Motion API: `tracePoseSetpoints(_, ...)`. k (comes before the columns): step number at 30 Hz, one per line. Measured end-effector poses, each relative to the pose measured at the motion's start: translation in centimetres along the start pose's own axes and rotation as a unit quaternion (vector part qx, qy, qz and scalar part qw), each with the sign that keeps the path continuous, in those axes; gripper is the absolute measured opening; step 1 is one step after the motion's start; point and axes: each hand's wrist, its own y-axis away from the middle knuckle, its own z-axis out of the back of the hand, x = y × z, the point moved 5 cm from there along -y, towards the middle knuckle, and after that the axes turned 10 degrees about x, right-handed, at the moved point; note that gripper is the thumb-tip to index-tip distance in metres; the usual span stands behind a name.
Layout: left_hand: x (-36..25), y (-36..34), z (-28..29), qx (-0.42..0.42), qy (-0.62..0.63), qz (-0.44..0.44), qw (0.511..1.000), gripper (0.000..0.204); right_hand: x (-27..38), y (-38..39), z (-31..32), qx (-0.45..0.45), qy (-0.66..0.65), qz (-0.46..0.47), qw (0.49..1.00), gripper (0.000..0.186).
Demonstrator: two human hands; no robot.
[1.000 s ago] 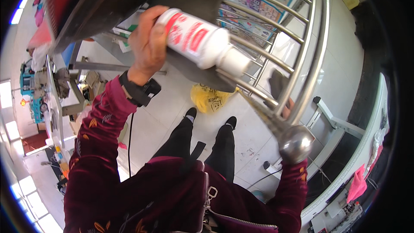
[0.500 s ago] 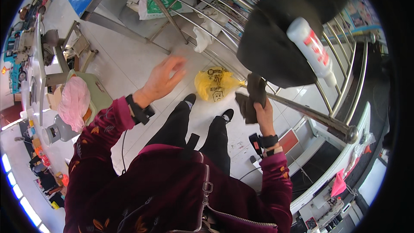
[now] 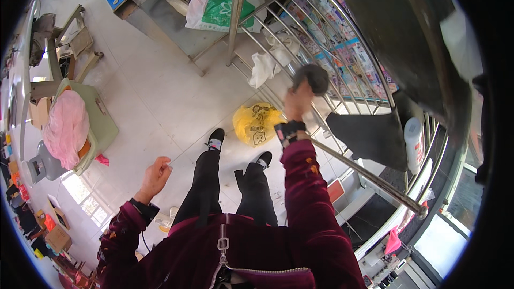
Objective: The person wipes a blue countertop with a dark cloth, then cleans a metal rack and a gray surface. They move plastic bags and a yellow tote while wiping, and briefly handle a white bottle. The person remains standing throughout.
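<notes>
My right hand (image 3: 299, 100) reaches forward over the metal rail rack (image 3: 369, 174), blurred by motion. Its fingers are closed on a dark bunched cloth (image 3: 312, 78), which shows at the fingertips. Lower at the left, my left hand (image 3: 153, 180) hangs over the floor with fingers loosely bent and nothing visible in them. A black sheet-like piece (image 3: 369, 136) drapes over the rack to the right of my right hand. Beside it is a white bottle (image 3: 414, 144) with a red label.
A yellow plastic bag (image 3: 257, 123) lies on the floor ahead of my feet. White-and-green bags (image 3: 222, 8) sit on a low shelf. To the left stands a green bin (image 3: 101, 123) topped with a pink bag (image 3: 67, 128). Printed sheets (image 3: 332, 37) lie behind the bars.
My right hand has swung forward and left with the dark cloth, up to the rack. My left hand has drawn back toward me and lower. The whole view has shifted too.
</notes>
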Motion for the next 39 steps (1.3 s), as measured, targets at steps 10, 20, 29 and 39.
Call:
tracePoseSetpoints(10,1.2,-1.7,0.1,-0.01,0.037,-0.001,0.999,0.02,14.0,-10.7,-2.0,0.165,-0.321,0.018,0.932,0.039)
tracePoseSetpoints(20,2.1,-2.1,-0.6,-0.005,0.051,0.051,0.997,0.023,-8.3,-17.4,3.0,-0.168,-0.475,-0.155,0.85,0.044)
tracePoseSetpoints(29,4.1,0.7,-0.7,-0.021,0.068,0.086,0.994,0.022,6.2,-27.8,-2.7,0.119,-0.117,-0.003,0.986,0.053)
tracePoseSetpoints(39,2.4,0.6,-0.2,-0.025,0.059,0.061,0.996,0.022,13.2,-23.2,-2.6,0.172,0.159,0.175,0.956,0.052)
